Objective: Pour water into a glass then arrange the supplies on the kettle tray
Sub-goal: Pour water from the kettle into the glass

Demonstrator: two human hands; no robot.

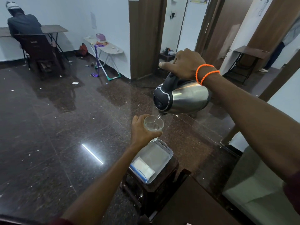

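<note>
left hand (142, 129): fingers curled round glass (153, 123), held up | right hand (185, 64): gripping tilted kettle (181, 96) handle, raised higher

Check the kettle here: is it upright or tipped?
Tipped. The right hand holds the kettle by its handle, spout down, and a thin stream runs into the glass that the left hand grips.

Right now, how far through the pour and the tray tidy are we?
In hand: the right hand tilts the kettle and a stream runs into the glass, gripped by the left hand. The glass is only partly filled. Left: the tray below holds just a white packet; arranging has not begun.
</note>
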